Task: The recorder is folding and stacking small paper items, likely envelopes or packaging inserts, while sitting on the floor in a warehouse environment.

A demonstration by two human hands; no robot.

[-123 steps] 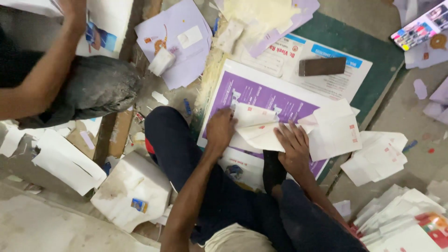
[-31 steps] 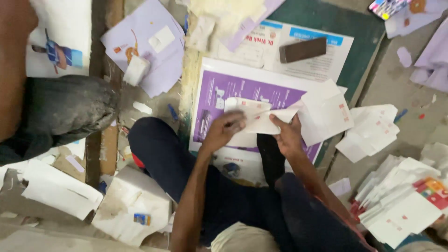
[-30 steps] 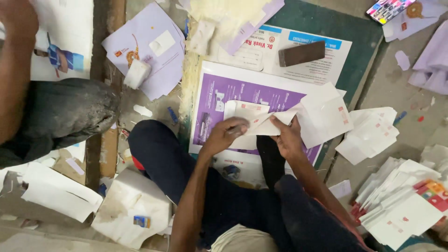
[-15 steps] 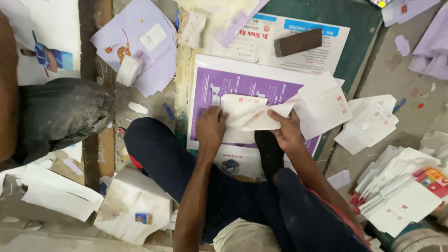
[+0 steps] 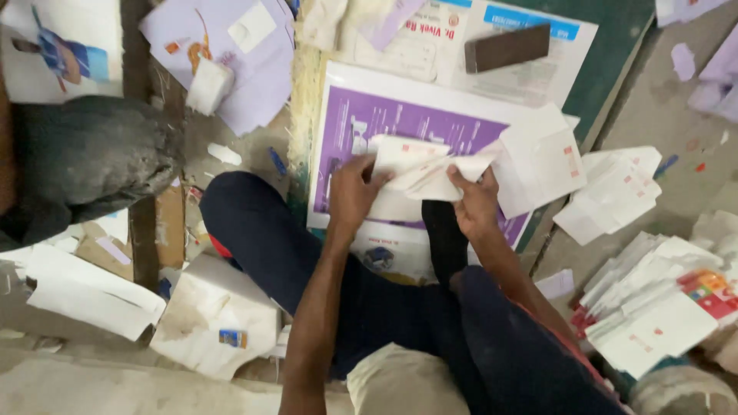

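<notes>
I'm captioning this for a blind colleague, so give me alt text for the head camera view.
Seen from above, a seated person's left hand and right hand fold a white paper sheet over a purple poster. Stacks of folded white papers lie to the right, and a dark block rests on a printed sheet beyond.

I look straight down on a grey concrete floor (image 5: 676, 123), dusty and littered with paper scraps. A dark green board (image 5: 607, 46) lies on it at top right; everything else I place against that board. Left of it runs a worn wooden plank (image 5: 142, 230), top to bottom. Below the board, loose white paper stacks (image 5: 653, 300) cover the floor. Light is even and soft.
</notes>
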